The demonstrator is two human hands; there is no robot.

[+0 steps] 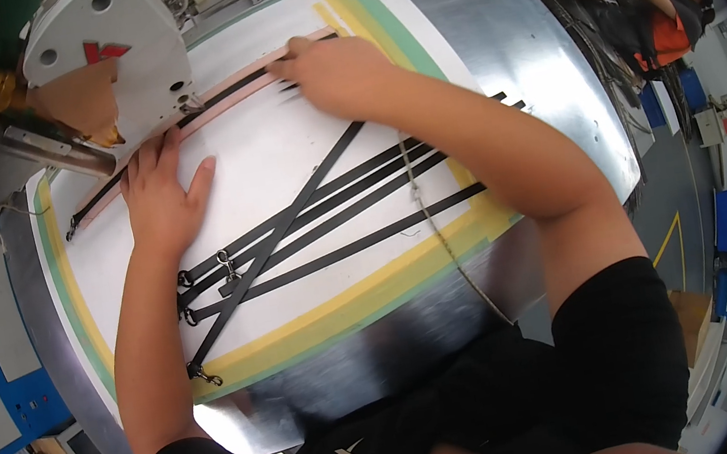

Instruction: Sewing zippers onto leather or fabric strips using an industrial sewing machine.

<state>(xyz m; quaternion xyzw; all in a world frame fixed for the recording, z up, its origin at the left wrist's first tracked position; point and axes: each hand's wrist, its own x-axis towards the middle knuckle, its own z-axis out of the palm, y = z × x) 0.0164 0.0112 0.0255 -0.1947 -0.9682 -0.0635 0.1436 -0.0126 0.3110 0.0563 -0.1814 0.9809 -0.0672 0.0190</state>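
Head view: flat black fabric-like strap, likely limp, best held endwise; left hand spread over it, right hand farther, pinch unclear.

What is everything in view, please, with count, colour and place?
Metal table: one, silver, centre
Flat sheet: one, white, on the table
Long strip: apparently one, pink, upper sheet
Narrow single strap: one, black, along the strip
Narrow loose straps: about five, black, on the sheet
Metal clips: several, silver, near left strap ends
Thin cord: one, pale, right of centre
Bulky machine head: one, white, upper left
Ragged paper: one, brown, on machine head
Rectangular panel: one, blue and grey, left
Another person: one, black and orange clothing, upper right
Cloth shirt: one, black, bottom
Left hand: one, bare, on strip
Right hand: one, bare, strip's right end
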